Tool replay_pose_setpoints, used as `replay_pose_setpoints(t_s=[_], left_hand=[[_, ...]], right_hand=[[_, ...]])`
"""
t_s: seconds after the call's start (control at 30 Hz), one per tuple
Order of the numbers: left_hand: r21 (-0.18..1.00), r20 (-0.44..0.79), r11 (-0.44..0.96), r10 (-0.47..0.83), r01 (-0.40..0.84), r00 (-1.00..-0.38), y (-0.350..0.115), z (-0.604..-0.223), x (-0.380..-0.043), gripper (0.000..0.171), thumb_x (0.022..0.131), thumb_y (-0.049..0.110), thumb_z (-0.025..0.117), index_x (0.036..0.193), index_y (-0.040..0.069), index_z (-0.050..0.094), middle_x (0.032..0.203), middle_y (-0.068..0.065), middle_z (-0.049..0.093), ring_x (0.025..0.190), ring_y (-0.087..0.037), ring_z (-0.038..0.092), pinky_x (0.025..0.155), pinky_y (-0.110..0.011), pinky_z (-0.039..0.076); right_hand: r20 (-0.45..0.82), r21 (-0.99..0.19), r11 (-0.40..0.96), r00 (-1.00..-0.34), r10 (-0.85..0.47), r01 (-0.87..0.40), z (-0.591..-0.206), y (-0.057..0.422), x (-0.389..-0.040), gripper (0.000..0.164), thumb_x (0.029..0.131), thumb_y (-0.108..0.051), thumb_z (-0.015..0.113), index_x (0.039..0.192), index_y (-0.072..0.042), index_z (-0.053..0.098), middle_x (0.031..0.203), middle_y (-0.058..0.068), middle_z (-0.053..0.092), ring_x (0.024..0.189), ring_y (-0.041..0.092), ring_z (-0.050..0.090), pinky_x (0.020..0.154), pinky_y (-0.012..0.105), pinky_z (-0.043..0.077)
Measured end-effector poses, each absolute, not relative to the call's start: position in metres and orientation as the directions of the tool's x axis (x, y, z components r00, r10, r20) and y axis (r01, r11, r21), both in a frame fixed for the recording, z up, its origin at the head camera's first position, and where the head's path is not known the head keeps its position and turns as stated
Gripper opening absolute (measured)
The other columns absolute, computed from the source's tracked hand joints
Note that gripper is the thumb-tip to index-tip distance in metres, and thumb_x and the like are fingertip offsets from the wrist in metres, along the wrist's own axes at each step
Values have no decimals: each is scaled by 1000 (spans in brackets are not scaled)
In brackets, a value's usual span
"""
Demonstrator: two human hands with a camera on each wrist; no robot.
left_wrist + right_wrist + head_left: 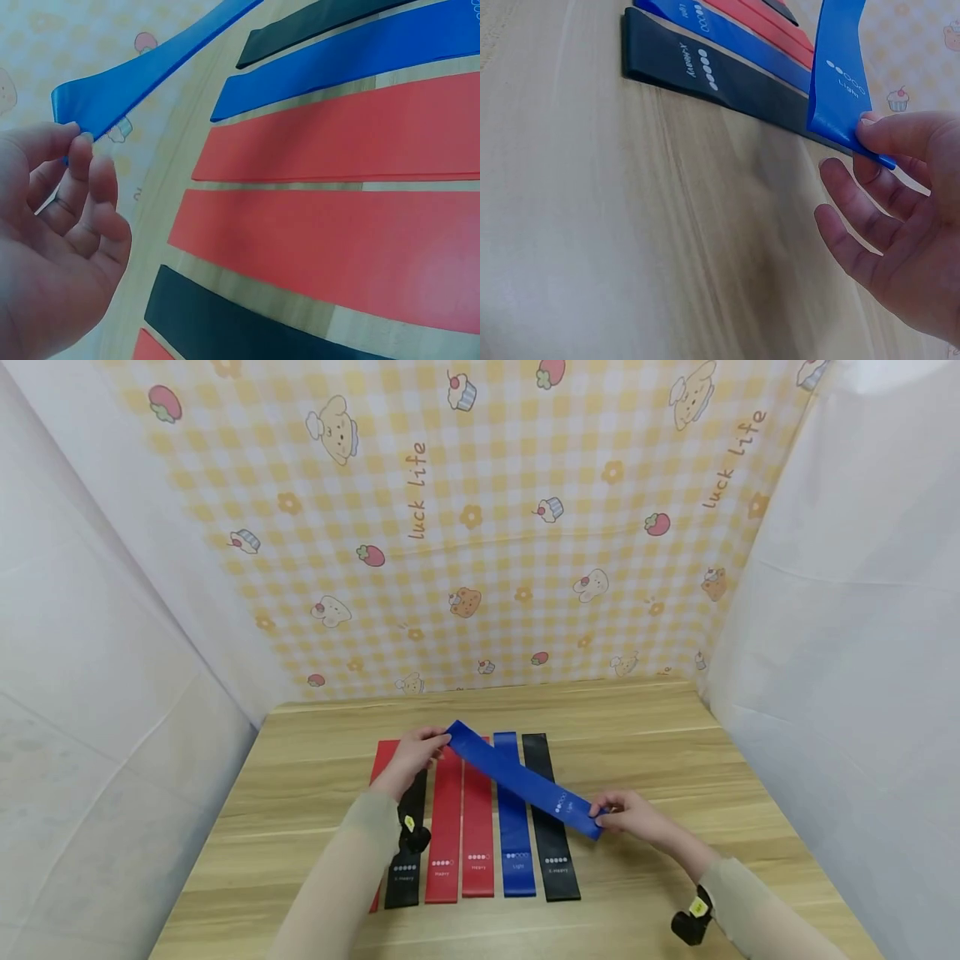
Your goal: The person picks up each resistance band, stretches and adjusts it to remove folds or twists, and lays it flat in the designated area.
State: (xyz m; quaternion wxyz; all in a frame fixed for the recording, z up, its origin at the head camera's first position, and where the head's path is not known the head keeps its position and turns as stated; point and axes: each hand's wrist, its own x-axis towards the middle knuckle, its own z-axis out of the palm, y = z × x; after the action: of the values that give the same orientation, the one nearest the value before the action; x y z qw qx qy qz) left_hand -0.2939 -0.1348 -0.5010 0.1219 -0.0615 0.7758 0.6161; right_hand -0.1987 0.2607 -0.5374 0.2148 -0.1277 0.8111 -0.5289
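Note:
A blue resistance band (517, 777) marked "Light" is stretched out flat above the row of bands, slanting down to the right. My left hand (417, 752) pinches its upper left end between thumb and fingertips; the left wrist view shows that hand (67, 217) with the other fingers loosely curled. At the lower right end, my right hand (630, 814) grips the band's corner with thumb and forefinger, as the right wrist view confirms for the hand (900, 210). Beneath lie another blue band (517, 868) and a black X-Heavy band (558, 868), both partly covered by the held one.
Left of the blue band lie two red Heavy bands (477, 843) (444, 835), then a black band (403, 881) and another red band (382, 752), partly hidden by my left arm. A wooden table (660, 727) carries them, with a checked cloth (495, 552) behind.

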Motion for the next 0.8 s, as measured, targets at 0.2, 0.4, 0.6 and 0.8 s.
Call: replay_pose_setpoints(t_s=[0.2, 0.4, 0.6, 0.8], left_hand=[[932, -262, 278, 64, -235, -963, -130, -492, -296, 31, 94, 23, 64, 119, 5, 66, 64, 0, 52, 57, -15, 45, 57, -28, 38], [948, -265, 201, 73, -246, -961, -119, -490, -300, 30, 95, 21, 63, 118, 1, 65, 72, -7, 66, 52, -12, 53, 51, -24, 42], [957, -282, 95, 81, -274, -956, -108, -490, -301, 33, 96, 19, 62, 122, -2, 61, 90, -16, 71, 75, -26, 70, 78, -42, 55], [952, -306, 6, 90, -307, -948, -97, -487, -302, 35, 96, 15, 62, 126, -3, 58, 94, -16, 71, 89, -33, 70, 88, -48, 50]], right_hand=[[-207, -915, 402, -874, -440, 14, -545, 262, -195, 12, 91, -7, 62, 99, 1, 65, 99, 11, 58, 74, 18, 54, 62, 27, 48], [-231, -915, 401, -867, -442, 40, -545, 264, -190, 12, 92, -7, 61, 99, 1, 64, 99, 12, 58, 77, 19, 56, 64, 28, 50], [-248, -912, 407, -867, -433, 57, -544, 261, -184, 11, 92, -7, 61, 99, 1, 65, 91, 8, 57, 76, 20, 55, 63, 29, 50], [-270, -909, 411, -846, -459, 67, -544, 260, -180, 10, 91, -6, 62, 98, 0, 64, 86, 6, 56, 77, 22, 57, 62, 29, 49]])
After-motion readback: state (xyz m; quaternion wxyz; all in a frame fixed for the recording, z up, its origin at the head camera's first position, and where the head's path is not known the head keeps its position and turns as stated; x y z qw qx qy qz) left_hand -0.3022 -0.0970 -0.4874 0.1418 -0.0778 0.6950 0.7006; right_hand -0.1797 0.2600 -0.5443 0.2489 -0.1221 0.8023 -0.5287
